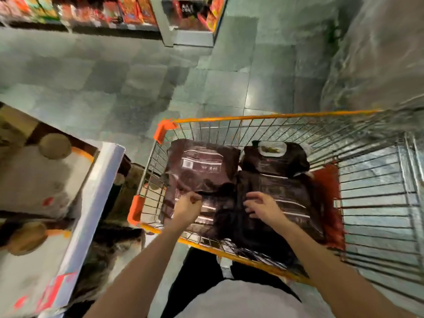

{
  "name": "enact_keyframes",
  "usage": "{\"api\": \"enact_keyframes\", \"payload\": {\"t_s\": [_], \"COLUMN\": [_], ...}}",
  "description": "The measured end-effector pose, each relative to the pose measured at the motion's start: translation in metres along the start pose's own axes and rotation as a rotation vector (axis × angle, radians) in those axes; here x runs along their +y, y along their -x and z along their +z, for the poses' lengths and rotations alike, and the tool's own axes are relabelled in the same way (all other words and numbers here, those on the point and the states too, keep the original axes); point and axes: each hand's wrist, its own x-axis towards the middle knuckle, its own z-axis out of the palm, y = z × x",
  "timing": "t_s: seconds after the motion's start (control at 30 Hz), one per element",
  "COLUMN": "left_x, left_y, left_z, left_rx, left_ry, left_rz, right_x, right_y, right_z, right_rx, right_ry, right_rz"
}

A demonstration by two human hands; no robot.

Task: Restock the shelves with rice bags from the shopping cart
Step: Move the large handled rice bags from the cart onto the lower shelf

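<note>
Here, left hand [189,204] gripping rice bag [202,166], right hand [261,204] splayed on second bag [289,191]

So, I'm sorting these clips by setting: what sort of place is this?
Most likely a grocery shop aisle: a wire shopping cart holds dark rice bags, and shelves of colourful packets stand beyond.

cart [273,116]: orange rim, silver wire | rice bags [202,166]: dark brown, white print | floor [160,76]: grey-green tiles

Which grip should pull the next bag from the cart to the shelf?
Left, probably. The left grip is curled on the edge of the near-left bag, beside the shelf; the right grip is spread over the near-right bag.
</note>
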Motion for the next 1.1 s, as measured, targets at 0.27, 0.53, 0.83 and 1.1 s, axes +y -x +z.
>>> {"api": "enact_keyframes", "payload": {"t_s": [0.27, 0.53, 0.83, 1.1], "left_x": [0.018, 0.012, 0.009, 0.027], "left_y": [-0.047, -0.124, -0.158, -0.161], "left_z": [-0.057, -0.081, -0.089, -0.078], "left_rx": [0.342, -0.08, -0.27, -0.364], "left_ry": [-0.103, -0.036, 0.453, 0.489], "left_rz": [0.22, -0.016, -0.295, -0.412], "right_x": [-0.038, -0.062, -0.066, -0.081], "right_y": [-0.024, -0.063, -0.067, -0.093], "right_z": [0.038, 0.062, 0.071, 0.06], "right_rx": [0.124, 0.241, 0.268, 0.244], "right_ry": [0.13, -0.006, -0.114, -0.228], "right_rz": [-0.077, 0.1, 0.143, 0.247]}}
